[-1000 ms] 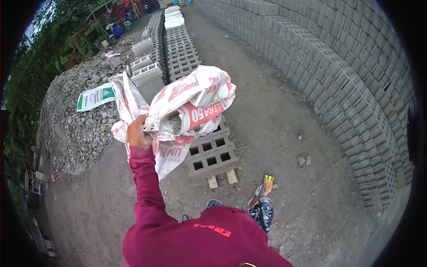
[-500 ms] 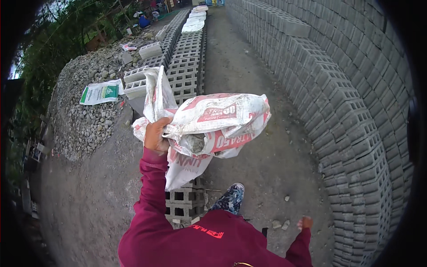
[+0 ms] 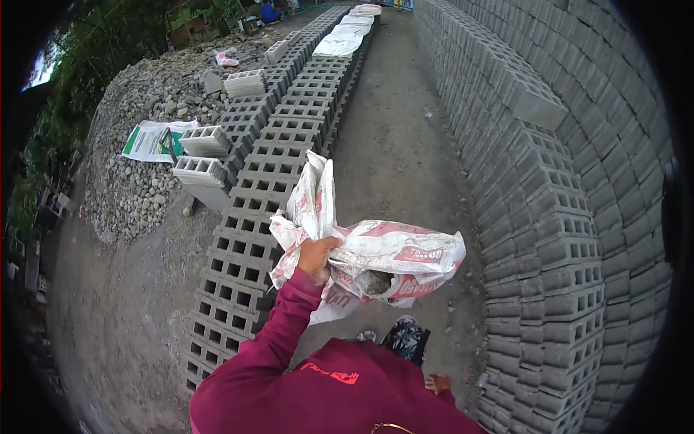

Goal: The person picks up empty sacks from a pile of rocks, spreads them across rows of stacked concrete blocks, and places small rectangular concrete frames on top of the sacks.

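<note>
My left hand [image 3: 316,257] is closed around the gathered necks of white and red cement sacks [image 3: 405,249], carried out in front of my body. The sacks are crumpled and dusty. One bulges to the right, and a grey lump [image 3: 374,282] shows in a gap at its mouth. How many sacks are bunched together I cannot tell. Low at my right side hangs my right hand [image 3: 439,383], holding nothing visible, its fingers loosely apart. Beneath and left of the sacks runs a long row of grey hollow concrete blocks [image 3: 246,249].
A tall wall of stacked blocks [image 3: 549,289] lines the right of the dirt path [image 3: 397,159]. White sacks [image 3: 341,36] lie on the far block row. To the left are a gravel heap [image 3: 137,202], a green and white sack [image 3: 148,141] and a shovel handle [image 3: 168,141]. A person [image 3: 270,12] is far off.
I have moved forward along the path, and the block row now passes close on my left. The held sacks sit lower and further right in view. My right hand has swung inward.
</note>
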{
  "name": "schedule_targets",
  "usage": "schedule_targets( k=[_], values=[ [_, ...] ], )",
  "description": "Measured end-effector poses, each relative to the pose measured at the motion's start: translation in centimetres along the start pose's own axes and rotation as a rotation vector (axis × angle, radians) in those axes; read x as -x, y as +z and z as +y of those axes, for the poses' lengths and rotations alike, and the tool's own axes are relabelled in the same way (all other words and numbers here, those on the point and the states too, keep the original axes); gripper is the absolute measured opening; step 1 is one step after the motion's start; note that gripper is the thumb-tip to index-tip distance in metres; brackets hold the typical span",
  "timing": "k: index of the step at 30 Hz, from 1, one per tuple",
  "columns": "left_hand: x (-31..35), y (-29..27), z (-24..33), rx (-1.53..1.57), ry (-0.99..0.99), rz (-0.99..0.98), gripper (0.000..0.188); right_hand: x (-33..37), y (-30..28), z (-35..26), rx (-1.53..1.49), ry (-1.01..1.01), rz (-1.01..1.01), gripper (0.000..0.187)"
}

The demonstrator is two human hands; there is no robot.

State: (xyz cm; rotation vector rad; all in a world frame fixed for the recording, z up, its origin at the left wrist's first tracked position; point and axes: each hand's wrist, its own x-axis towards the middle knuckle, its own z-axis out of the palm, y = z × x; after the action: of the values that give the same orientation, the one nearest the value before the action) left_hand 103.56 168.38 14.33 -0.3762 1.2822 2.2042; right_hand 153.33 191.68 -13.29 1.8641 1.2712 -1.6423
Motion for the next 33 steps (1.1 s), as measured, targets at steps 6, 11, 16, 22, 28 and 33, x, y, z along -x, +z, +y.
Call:
schedule_targets(
  k=[6,11,16,22,28,33],
  values=[
    [-21.2,12.6,2.5,0.04,0.032,-0.06,0.016,-11.7,-3.1,-15.0,-0.135,0.196,-0.044,0.029],
    [-38.5,22.7,7.3,0.027,0.106,0.032,0.02,-22.6,-7.1,-36.9,-0.193,0.192,-0.028,0.028],
    [-50.7,29.9,16.1,0.107,0.203,0.034,0.026,-30.3,-7.3,-75.0,-0.036,-0.265,0.107,0.024],
    [-67.4,35.6,25.8,0.235,0.315,0.046,0.022,-33.9,-0.3,-115.2,0.125,-0.802,0.122,0.02],
    [-81.1,31.5,34.6,-0.076,0.541,0.27,0.015,-37.9,7.8,-128.7,0.379,-0.341,-0.028,0.029],
    [-86.7,29.6,45.7,-0.419,0.704,0.561,0.016,-41.2,10.1,-135.9,0.502,-0.05,-0.163,0.033]
  ],
)
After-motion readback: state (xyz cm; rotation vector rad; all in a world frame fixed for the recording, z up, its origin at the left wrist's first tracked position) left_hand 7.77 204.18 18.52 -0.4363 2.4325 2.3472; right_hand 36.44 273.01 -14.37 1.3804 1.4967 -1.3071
